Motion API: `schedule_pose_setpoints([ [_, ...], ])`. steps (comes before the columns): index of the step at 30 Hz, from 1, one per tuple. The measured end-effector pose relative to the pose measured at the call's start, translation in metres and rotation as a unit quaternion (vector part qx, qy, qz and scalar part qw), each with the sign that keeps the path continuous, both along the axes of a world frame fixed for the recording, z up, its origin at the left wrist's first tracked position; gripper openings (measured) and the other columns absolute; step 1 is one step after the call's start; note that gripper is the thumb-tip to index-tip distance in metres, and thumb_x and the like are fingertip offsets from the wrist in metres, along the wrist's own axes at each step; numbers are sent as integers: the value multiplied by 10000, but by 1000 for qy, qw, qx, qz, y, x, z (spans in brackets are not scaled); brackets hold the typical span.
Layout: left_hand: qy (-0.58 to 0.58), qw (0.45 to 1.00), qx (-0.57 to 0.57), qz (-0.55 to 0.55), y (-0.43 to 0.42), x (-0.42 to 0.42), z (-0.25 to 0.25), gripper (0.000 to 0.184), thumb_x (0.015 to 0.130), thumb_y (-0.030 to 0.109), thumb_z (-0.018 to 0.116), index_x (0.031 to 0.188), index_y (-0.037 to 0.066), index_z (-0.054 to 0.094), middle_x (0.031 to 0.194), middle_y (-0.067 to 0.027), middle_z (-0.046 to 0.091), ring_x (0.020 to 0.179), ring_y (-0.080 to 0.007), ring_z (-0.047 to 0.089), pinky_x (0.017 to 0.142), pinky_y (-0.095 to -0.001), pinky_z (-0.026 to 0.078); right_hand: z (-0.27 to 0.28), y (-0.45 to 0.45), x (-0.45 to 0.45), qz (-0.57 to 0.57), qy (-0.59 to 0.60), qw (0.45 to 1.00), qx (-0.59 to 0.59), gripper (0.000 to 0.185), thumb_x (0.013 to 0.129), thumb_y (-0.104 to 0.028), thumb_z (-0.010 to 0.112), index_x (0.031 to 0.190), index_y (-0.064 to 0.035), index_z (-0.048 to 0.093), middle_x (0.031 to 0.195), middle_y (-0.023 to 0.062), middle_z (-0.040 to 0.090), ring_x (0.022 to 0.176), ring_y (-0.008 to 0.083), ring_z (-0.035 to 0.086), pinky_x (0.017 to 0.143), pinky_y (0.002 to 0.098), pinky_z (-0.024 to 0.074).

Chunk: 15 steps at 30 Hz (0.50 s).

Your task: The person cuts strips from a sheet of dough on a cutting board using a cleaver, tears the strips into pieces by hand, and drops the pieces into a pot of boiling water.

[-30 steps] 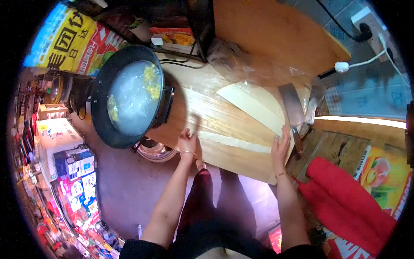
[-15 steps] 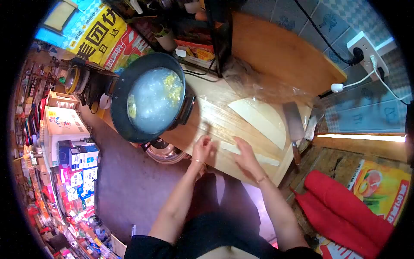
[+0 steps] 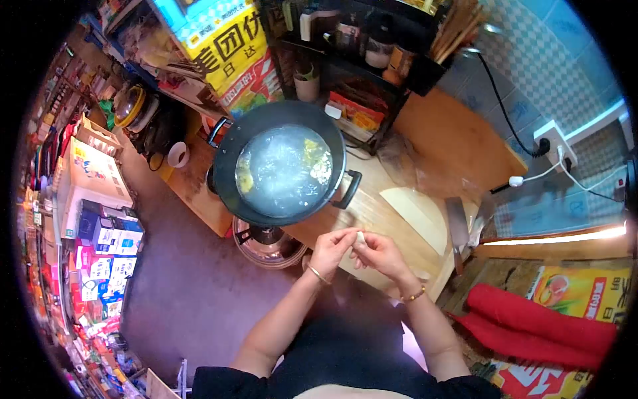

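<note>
My left hand (image 3: 334,252) and my right hand (image 3: 381,255) meet just below the wok's handle, over the board's front edge. Their fingers pinch a small pale piece of dough (image 3: 360,238) between them. A black wok (image 3: 224,169) of steaming liquid, with yellow bits floating in it, stands beyond my left hand. On the wooden board (image 3: 355,207) lies a flat half-round dough sheet (image 3: 419,216). The cleaver (image 3: 457,223) rests at its right. Part of a dough strip shows behind my right hand.
A metal pot (image 3: 269,251) sits below the wok. The rack (image 3: 332,53) holds bottles and packets behind the board. Red cloth (image 3: 531,326) lies at the right, beneath a wall socket strip (image 3: 555,141). A white cup (image 3: 178,154) stands left of the wok.
My right hand has moved left from the dough strip's far end and joined my left hand. Both now pinch dough, nearer the wok. The view has shifted, showing more of the rack.
</note>
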<state>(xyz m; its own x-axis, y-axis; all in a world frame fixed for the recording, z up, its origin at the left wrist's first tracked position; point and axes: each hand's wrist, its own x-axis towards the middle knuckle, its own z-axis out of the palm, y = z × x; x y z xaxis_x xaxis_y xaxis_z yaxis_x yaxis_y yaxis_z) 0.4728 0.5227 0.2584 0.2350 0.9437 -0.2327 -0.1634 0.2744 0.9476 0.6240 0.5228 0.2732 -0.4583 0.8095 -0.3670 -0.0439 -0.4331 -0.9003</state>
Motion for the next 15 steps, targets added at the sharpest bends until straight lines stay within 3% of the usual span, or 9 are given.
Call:
schedule_pose_setpoints([
  [2,-84,993,-80,-22,4,-15,12,270,859,149,485,1022,-56,551,907,-64,587,766,-100,544,677,-201,441,7,4,-19,-19,-24,999,19,165,857,-150,493,889,-5,565,720,22,592,591,51,545,496,180,420],
  [6,7,998,62,10,11,-37,-2,232,846,130,509,1006,-24,575,837,-76,602,718,-101,554,605,-216,460,-9,9,-45,-44,-15,998,32,164,861,-126,480,898,12,560,739,28,576,660,87,567,575,191,452],
  [7,-12,998,49,29,13,-42,0,219,828,123,536,990,-13,592,748,-56,594,625,-60,522,511,-191,436,-6,10,-53,-47,-35,998,31,168,859,-130,487,884,17,564,747,36,577,677,86,559,587,203,454],
  [8,-13,998,50,28,16,-50,3,219,828,123,536,990,-13,592,748,-56,594,625,-60,522,511,-191,436,-4,12,-62,-48,-36,998,32,168,859,-130,487,884,17,564,747,36,577,677,86,559,587,203,454],
  [10,-50,997,-58,2,21,-64,14,212,832,123,531,985,-8,596,717,-40,590,592,-55,509,490,-184,426,-5,11,-76,-56,-30,993,100,196,860,-163,492,850,17,568,769,41,583,610,92,556,555,209,442],
  [12,-50,996,-70,-13,29,-75,19,207,839,125,519,963,-20,599,699,-24,585,568,-49,498,497,-182,421,-10,13,-84,-68,-20,994,79,219,864,-184,490,829,18,568,738,34,579,578,92,547,536,211,441],
  [15,-93,993,-51,-51,38,-86,7,249,866,159,470,979,-40,568,749,-70,596,586,-118,565,523,-227,473,-3,19,-92,-99,4,995,5,202,859,-171,496,797,10,559,698,50,585,566,94,554,528,210,456],
])
